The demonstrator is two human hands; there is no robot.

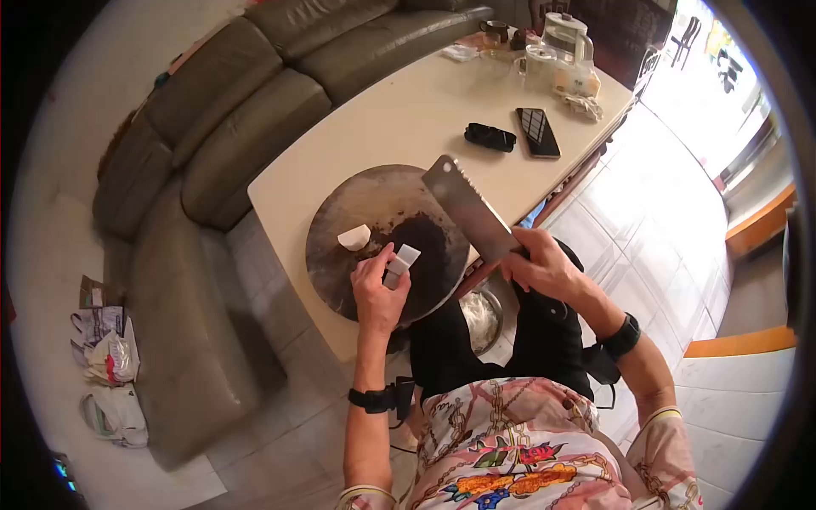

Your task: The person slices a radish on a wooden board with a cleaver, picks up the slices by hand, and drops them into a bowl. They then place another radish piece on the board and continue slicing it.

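Note:
My left hand (379, 294) is over the round wooden chopping board (361, 194), thumb and fingers pinching a cut piece of white radish (409, 255) with flat, squared sides. A half-round white radish piece (354, 238) lies on the board just beyond those fingers. Wrapped round the handle of a cleaver (470, 211), my right hand (544, 265) is off the board's right side. The broad blade points away and to the left, its far end overlapping the board's edge in this view. Dark wet patches mark the middle of the board.
Below the table edge, between my legs, a metal bowl (495, 339) holds white shreds (478, 317). On the table are a black case (490, 137), a phone (538, 133), and a glass jug (564, 36) among cups. A leather sofa (238, 127) runs along the left.

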